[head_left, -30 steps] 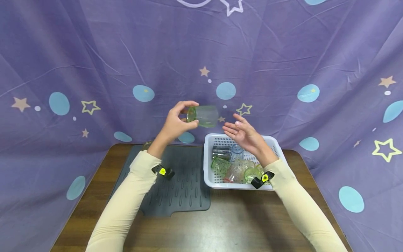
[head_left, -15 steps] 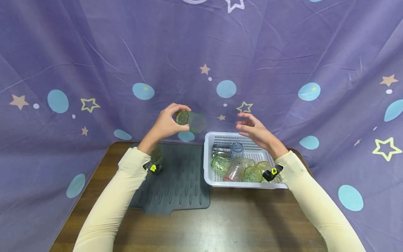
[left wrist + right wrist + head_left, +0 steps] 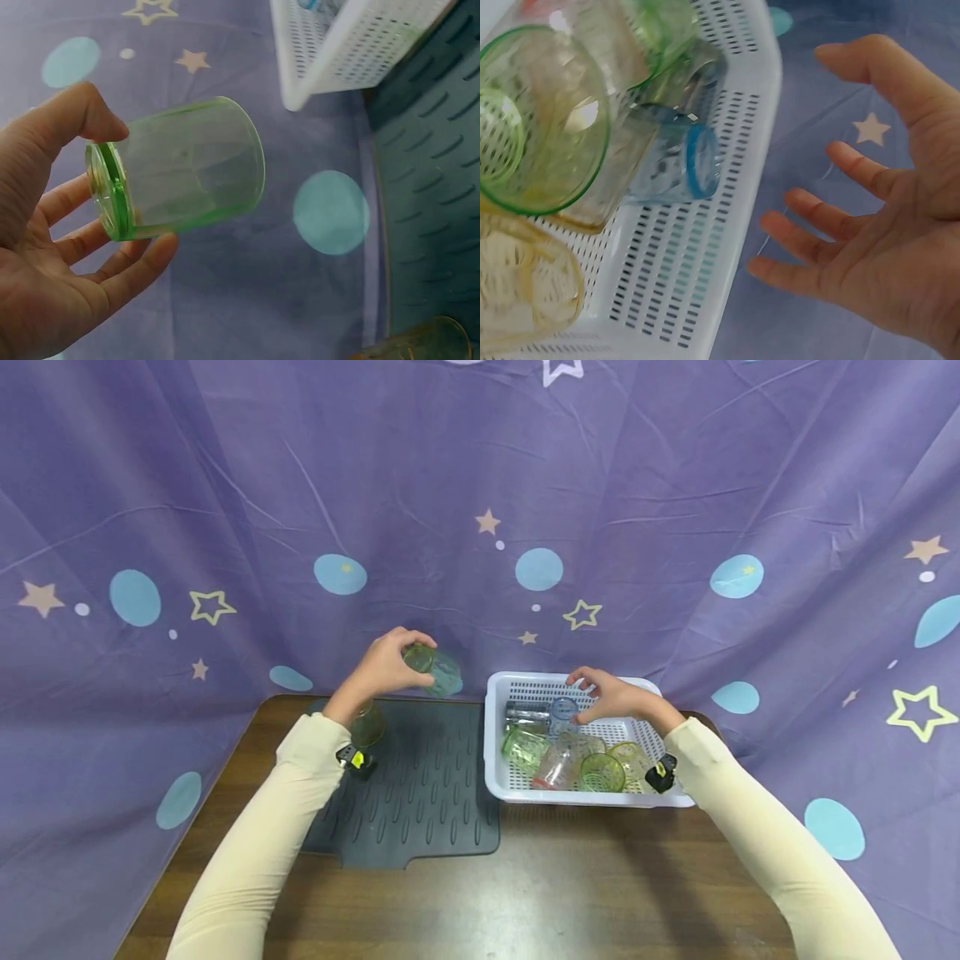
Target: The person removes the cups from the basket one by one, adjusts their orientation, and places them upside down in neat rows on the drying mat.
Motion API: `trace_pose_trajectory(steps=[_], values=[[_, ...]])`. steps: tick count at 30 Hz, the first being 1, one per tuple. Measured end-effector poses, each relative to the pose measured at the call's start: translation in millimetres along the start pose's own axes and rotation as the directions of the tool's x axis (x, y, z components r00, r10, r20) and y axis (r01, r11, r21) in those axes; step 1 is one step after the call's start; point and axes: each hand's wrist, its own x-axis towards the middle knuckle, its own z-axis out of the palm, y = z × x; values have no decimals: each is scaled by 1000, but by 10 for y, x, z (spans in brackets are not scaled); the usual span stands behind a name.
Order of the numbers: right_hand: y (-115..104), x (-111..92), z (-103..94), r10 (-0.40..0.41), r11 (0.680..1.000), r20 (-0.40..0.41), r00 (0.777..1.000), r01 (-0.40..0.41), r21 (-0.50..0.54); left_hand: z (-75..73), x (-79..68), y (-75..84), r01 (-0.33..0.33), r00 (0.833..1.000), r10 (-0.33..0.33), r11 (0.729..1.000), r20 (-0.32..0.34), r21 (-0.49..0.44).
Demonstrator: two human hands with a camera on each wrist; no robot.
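My left hand grips a clear green drinking glass round its thick base, thumb on one side and fingers on the other. The glass lies tilted in the air above the back of the dark drying mat, mouth pointing away from the palm. Over the back of a white perforated basket, my right hand hovers with fingers spread and slightly bent, holding nothing. Nearest to it in the basket is a blue glass.
Several more glasses lie in the basket, among them a green-rimmed glass, a pink-tinted glass and a yellowish glass. An amber glass stands on the mat beneath my left wrist. A patterned curtain hangs behind the wooden table.
My left hand has moved left and lower with the green glass, turning its mouth away and downward. The right hand has shifted right and dropped toward the basket.
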Motion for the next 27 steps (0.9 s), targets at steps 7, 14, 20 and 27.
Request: trace_pose_trajectory(steps=[7,14,20,27], values=[[96,58,67,-29,982,25,999,33,-187,122,18,-170,41,998,-42,999,46,34],[158,92,133,-55,965,72,996,71,-251,205,17,-298,83,992,-90,993,86,80],[121,110,217,-28,957,159,987,73,-282,288,21,-456,117,986,-129,987,109,108],[64,88,300,55,910,253,966,56,-411,382,20,-555,113,986,-127,986,109,126]])
